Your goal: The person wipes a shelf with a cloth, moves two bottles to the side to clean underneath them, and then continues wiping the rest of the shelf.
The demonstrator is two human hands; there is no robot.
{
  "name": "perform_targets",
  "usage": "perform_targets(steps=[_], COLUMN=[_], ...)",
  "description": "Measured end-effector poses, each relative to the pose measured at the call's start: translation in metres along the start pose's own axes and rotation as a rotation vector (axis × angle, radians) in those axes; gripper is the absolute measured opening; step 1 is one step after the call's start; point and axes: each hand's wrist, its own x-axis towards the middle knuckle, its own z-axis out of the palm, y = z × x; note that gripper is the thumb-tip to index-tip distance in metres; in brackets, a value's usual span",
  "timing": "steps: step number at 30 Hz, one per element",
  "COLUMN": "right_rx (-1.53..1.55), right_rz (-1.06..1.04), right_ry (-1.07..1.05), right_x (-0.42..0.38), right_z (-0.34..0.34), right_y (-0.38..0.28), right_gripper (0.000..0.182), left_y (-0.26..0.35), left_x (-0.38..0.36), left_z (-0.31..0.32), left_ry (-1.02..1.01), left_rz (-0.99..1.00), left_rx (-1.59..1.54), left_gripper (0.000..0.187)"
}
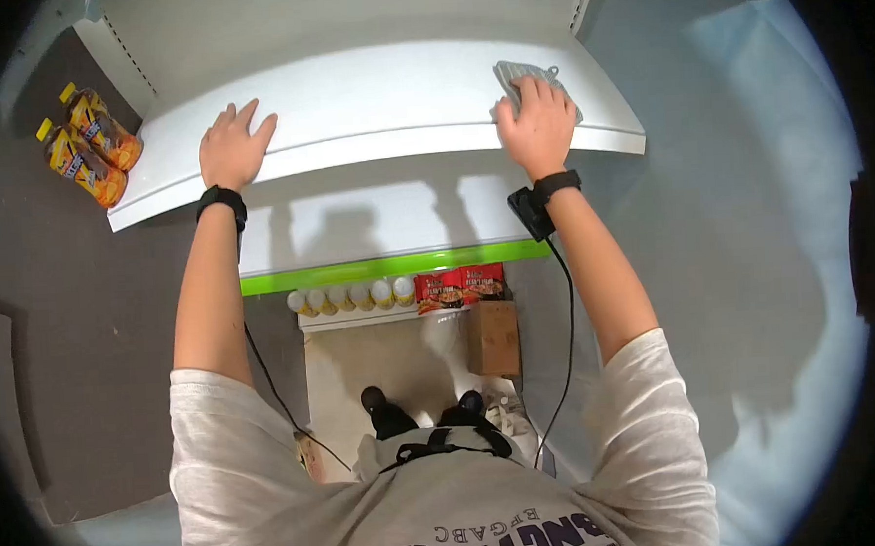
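Observation:
A white shelf (pixel 371 100) stretches across in front of me. At its left part, my left hand (pixel 234 148) rests flat near the front edge, fingers spread, holding nothing. Toward the right end, my right hand (pixel 538 124) is on a grey striped cloth (pixel 508 74) with a small loop at its corner, fingers curled over it. Part of the cloth is hidden under that hand. Two drink bottles with yellow caps and orange labels, a nearer bottle (pixel 86 169) and a farther bottle (pixel 107 131), stand side by side at the shelf's left end.
Below is a lower shelf with a green front strip (pixel 398 267). Under it stand several white-lidded containers (pixel 360 296) beside red packets (pixel 461 288). A cardboard box (pixel 494 339) sits near my feet. Black cables (pixel 570 365) hang from both wrists.

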Motion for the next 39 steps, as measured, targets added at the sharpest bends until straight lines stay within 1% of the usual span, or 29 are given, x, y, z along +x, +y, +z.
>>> perform_targets(steps=[2, 3, 5, 9, 11, 13, 16, 21, 23, 24, 26, 33, 39], right_rx=[-0.003, -0.050, -0.046, -0.031, -0.050, -0.046, -0.079, -0.063, -0.056, -0.059, -0.092, -0.062, -0.071], right_rz=[0.018, -0.002, -0.011, 0.022, -0.026, -0.017, -0.015, -0.028, -0.049, -0.048, -0.047, -0.053, -0.021], right_ry=[0.005, -0.001, 0.042, 0.006, 0.066, 0.053, 0.040, 0.077, 0.114, 0.119, 0.078, 0.108, 0.040], right_x=[-0.003, -0.004, -0.005, -0.008, -0.005, -0.003, -0.006, -0.006, -0.006, -0.005, -0.005, -0.004, -0.003], right_z=[0.000, 0.002, 0.004, 0.005, 0.005, 0.005, 0.005, 0.009, 0.009, 0.007, 0.007, 0.007, -0.001], right_y=[0.001, 0.004, 0.005, 0.006, 0.006, 0.001, 0.005, 0.004, 0.006, 0.007, 0.005, 0.003, -0.001], right_gripper=[0.029, 0.030, 0.031, 0.031, 0.031, 0.031, 0.029, 0.025, 0.024, 0.024, 0.023, 0.022, 0.022], left_y=[0.000, 0.000, -0.001, -0.004, -0.003, -0.004, 0.002, 0.000, 0.005, 0.005, 0.000, -0.001, 0.002], left_x=[0.000, 0.001, 0.001, 0.001, 0.003, 0.000, 0.001, 0.000, 0.000, 0.002, 0.002, 0.002, -0.001], left_z=[0.003, 0.002, 0.003, 0.004, 0.005, 0.005, 0.000, -0.001, -0.006, -0.003, 0.003, 0.004, 0.001], left_ry=[0.038, 0.009, 0.013, 0.011, -0.007, 0.005, -0.036, -0.004, -0.071, -0.068, -0.018, -0.023, -0.024], left_rz=[0.012, 0.001, 0.006, 0.021, -0.001, -0.001, -0.019, 0.014, -0.014, -0.011, 0.006, -0.017, -0.018], left_rx=[0.012, 0.023, 0.012, 0.011, -0.005, 0.033, 0.031, 0.047, 0.000, -0.002, 0.040, -0.006, 0.020], left_gripper=[0.057, 0.057, 0.057, 0.057, 0.057, 0.058, 0.058, 0.057, 0.058, 0.058, 0.058, 0.060, 0.059])
